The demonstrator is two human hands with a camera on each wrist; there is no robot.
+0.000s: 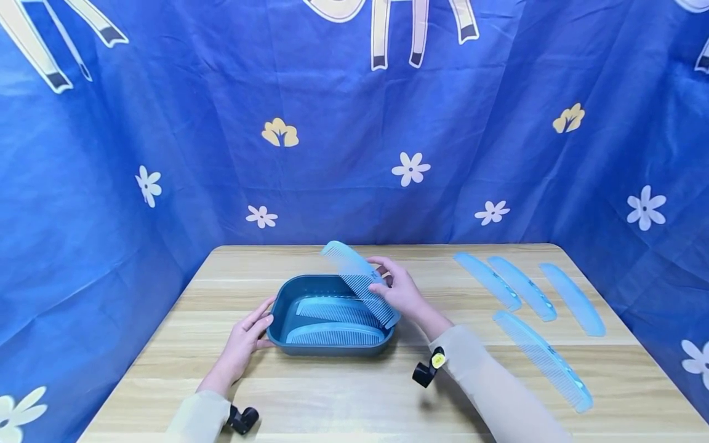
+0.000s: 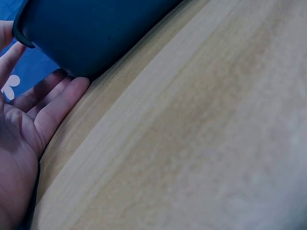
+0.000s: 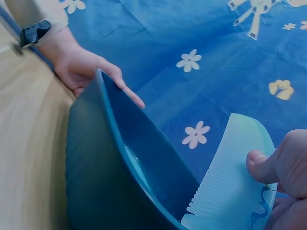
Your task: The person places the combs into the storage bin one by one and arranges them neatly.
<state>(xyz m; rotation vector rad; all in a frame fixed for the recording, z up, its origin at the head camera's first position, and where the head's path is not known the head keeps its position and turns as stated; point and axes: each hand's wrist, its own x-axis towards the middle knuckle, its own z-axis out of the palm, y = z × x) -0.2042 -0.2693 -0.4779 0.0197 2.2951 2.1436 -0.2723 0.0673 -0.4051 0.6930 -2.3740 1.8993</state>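
A dark blue plastic basin stands on the table with two light-blue combs lying in it: one comb nearer the front, another comb behind. My left hand holds the basin's left end, a digit at the rim and other fingers low against the outer wall in the left wrist view. Between thumb and fingers, my right hand pinches a further translucent blue comb. This comb slants over the basin's right part, its lower end at the right rim. In the right wrist view the thumb presses the comb's face.
Several more blue combs lie on the right of the wooden table, among them a single comb nearer the front and a comb farthest right. Blue patterned cloth hangs behind and at both sides.
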